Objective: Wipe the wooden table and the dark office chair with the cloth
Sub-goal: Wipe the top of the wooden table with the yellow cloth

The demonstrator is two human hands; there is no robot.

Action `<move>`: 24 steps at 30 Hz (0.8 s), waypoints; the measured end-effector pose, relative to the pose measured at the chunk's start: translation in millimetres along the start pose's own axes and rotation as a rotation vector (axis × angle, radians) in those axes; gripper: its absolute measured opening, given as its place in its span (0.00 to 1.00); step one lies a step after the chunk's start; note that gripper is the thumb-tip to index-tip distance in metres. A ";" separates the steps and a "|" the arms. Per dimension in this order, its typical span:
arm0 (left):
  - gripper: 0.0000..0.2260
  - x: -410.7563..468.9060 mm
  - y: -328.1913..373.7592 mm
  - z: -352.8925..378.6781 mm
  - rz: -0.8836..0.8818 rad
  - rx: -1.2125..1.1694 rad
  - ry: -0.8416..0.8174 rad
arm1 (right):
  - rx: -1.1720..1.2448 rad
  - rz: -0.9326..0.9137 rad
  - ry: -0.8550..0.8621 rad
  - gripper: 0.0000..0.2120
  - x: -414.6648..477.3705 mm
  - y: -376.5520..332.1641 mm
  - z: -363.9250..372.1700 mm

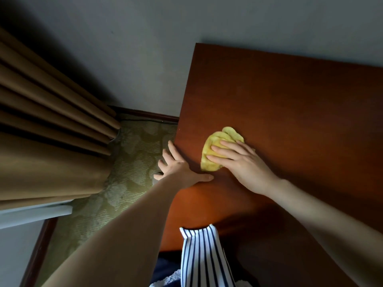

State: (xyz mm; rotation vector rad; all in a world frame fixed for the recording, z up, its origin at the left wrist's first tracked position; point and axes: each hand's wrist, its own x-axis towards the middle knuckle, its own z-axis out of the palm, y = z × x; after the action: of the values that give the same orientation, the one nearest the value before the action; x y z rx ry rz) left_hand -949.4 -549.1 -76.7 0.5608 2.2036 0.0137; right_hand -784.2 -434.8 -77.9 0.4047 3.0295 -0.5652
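My right grip (238,162), fingers straight, presses the cloth (215,139) beneath it; left grip (178,167) spread on worktop (290,100) edge.

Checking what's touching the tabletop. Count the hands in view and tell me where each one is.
2. The left hand rests at the wooden table's left edge; the right hand presses flat on the yellow cloth on the tabletop.
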 end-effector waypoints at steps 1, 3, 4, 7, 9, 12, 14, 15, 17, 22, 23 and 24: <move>0.70 -0.1 0.2 -0.2 0.000 -0.001 0.003 | -0.008 -0.012 -0.004 0.26 -8.6 3.7 -2.8; 0.70 -1.3 0.8 -0.6 0.002 -0.003 -0.002 | -0.050 -0.026 -0.014 0.26 -22.6 14.7 -10.3; 0.70 -1.8 0.6 -0.6 0.002 -0.003 -0.008 | -0.074 -0.018 -0.017 0.26 -27.2 21.7 -14.3; 0.70 -1.9 0.1 -0.6 0.013 -0.004 -0.018 | -0.119 0.074 -0.018 0.26 -31.4 46.6 -27.1; 0.70 -1.3 0.5 -0.7 0.012 -0.002 -0.016 | -0.125 0.163 -0.019 0.25 -26.1 64.2 -34.9; 0.70 -1.5 1.1 0.5 0.008 -0.003 -0.010 | -0.101 0.292 -0.013 0.24 -7.0 86.8 -45.5; 0.70 -0.6 0.6 2.2 0.005 -0.002 0.000 | -0.061 0.364 0.030 0.22 13.3 98.1 -50.4; 0.70 -0.6 0.6 3.2 0.004 0.000 0.004 | -0.042 0.404 0.054 0.22 24.4 101.9 -52.3; 0.70 -0.1 0.8 4.4 0.000 0.002 0.004 | -0.013 0.474 0.090 0.21 49.6 107.3 -54.6; 0.70 1.0 0.3 4.0 -0.004 -0.001 -0.019 | 0.004 0.552 0.070 0.21 112.3 105.7 -59.1; 0.70 1.0 0.4 3.7 -0.004 0.001 -0.023 | 0.001 0.546 0.050 0.22 122.9 102.4 -59.1; 0.70 0.8 0.5 3.5 -0.004 0.002 -0.025 | -0.005 0.536 0.030 0.22 132.7 97.6 -58.1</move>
State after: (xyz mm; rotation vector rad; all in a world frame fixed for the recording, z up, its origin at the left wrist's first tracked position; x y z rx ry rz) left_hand -947.0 -548.9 -79.5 0.5553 2.1801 0.0021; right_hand -886.2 -293.2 -68.4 1.1757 2.7583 -0.5071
